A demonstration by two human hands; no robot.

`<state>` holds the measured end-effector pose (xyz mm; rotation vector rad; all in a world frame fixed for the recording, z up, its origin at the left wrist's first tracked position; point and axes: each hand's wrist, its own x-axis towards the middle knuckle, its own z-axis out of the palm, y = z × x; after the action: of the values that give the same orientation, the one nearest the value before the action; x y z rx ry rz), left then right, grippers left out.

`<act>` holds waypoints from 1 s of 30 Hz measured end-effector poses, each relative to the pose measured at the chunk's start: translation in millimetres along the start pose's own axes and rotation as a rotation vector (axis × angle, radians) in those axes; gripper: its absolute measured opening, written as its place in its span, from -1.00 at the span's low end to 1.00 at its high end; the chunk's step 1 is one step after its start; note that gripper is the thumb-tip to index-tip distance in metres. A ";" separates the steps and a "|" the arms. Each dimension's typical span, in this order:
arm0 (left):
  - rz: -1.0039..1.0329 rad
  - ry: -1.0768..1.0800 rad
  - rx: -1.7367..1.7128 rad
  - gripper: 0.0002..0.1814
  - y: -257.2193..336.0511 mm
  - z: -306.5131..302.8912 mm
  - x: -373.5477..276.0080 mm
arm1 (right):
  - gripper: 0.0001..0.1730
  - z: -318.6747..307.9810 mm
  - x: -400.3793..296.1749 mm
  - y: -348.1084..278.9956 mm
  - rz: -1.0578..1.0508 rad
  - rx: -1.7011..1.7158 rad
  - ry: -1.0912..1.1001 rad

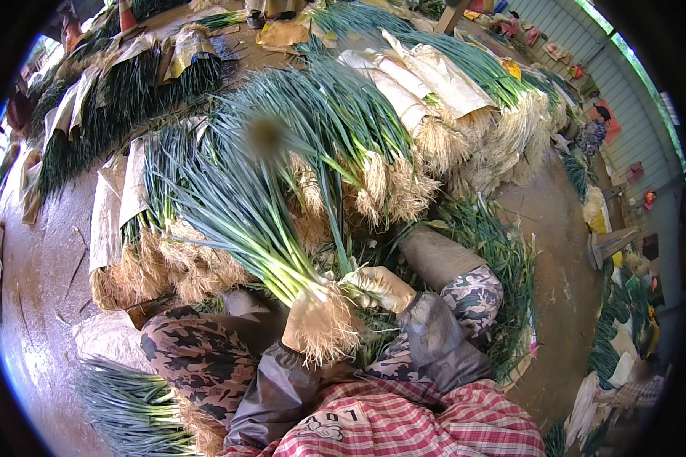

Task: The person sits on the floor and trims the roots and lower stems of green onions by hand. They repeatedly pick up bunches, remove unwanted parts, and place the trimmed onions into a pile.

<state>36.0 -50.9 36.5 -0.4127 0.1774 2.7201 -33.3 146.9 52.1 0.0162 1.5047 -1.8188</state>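
My left hand (298, 321), in a pale glove, grips a bunch of green onions (274, 251) low down by the white stem ends. Their leaves fan out away from me, and the tangled roots (326, 331) hang over the hand and hide part of it. My right hand (383, 287), gloved too, is just right of the bunch. Its fingers are closed on a green onion stalk (338, 234) whose long leaf points away from me. Loose leaf trimmings (486, 240) lie heaped between and beside my legs.
Root-end piles of green onions (371, 137) stand right in front. Paper-wrapped bundles (434, 85) lie behind them, and others (114, 211) to the left. More onions (131, 405) lie by my left knee. Wet floor (51, 274) runs along the left; several people work far right.
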 end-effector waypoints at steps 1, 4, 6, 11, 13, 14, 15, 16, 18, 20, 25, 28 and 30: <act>0.006 0.012 0.070 -0.50 1.9 -1.1 2.2 | -0.53 -0.9 0.5 -1.5 0.046 -0.031 -0.003; 0.012 0.041 0.150 -0.48 -0.8 -3.7 1.9 | -0.41 5.8 -2.8 -18.8 0.128 -0.194 -0.051; -0.023 0.028 0.175 -0.45 3.5 -1.2 1.7 | -0.49 2.0 3.9 -10.4 0.107 -0.271 -0.137; -0.019 -0.043 0.032 -0.41 3.4 10.9 -4.4 | -0.66 8.4 -7.2 -16.7 0.110 -0.170 -0.160; -0.077 -0.096 -0.127 -0.37 8.6 6.5 0.2 | -0.70 -0.6 -15.9 -16.0 0.091 -0.124 -0.164; -0.058 -0.091 -0.193 -0.36 5.3 4.8 -1.6 | -0.69 -4.4 -23.9 -16.5 0.049 -0.088 -0.116; -0.049 -0.089 -0.262 -0.35 1.7 21.3 -3.1 | -0.73 -17.9 -29.7 -10.8 -0.017 0.013 -0.123; -0.020 -0.113 -0.214 -0.31 1.9 24.4 -4.7 | -0.76 -32.0 -29.7 -1.3 -0.045 0.146 -0.124; -0.001 -0.159 -0.291 -0.33 5.8 10.5 -8.7 | -0.81 -42.8 -27.3 3.3 -0.256 0.388 -0.262; 0.070 -0.131 -0.292 -0.36 7.6 2.2 -10.3 | -0.78 -38.8 -38.3 -13.6 -0.585 0.706 -0.235; -0.007 -0.176 -0.336 -0.37 -7.1 8.5 -1.2 | -0.15 -33.8 -63.1 -41.5 -0.650 0.488 0.368; 0.030 -0.105 -0.273 -0.40 -10.1 7.4 -10.0 | -0.16 20.2 -35.8 -31.6 -0.225 -0.271 0.054; -0.058 -0.070 -0.199 -0.43 -9.9 15.8 -19.3 | -0.43 23.6 -13.5 -7.8 -0.206 -0.554 0.034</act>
<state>52.8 -45.8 56.9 -0.3712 -0.1236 2.6997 -17.6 134.3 72.0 -0.3902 2.0482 -1.4970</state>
